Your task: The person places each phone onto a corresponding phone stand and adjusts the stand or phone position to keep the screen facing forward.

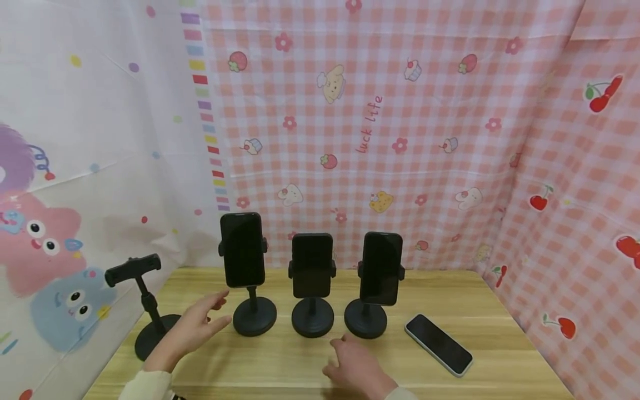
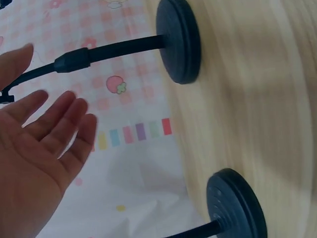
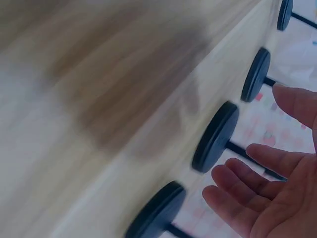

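Note:
My left hand hovers just left of the tall stand, which bears an upright black phone. Its fingers are loosely bent and hold nothing; the left wrist view shows the palm and that stand's round base. My right hand is in front of the middle stand and the right stand, touching neither. In the right wrist view its fingers are spread a little, with nothing in them. The middle phone and the right phone stand upright in their clamps.
A phone with a pale edge lies flat at the right of the wooden table. At the left edge stands a holder without a phone, its clamp tilted. Patterned cloth hangs behind and along both sides.

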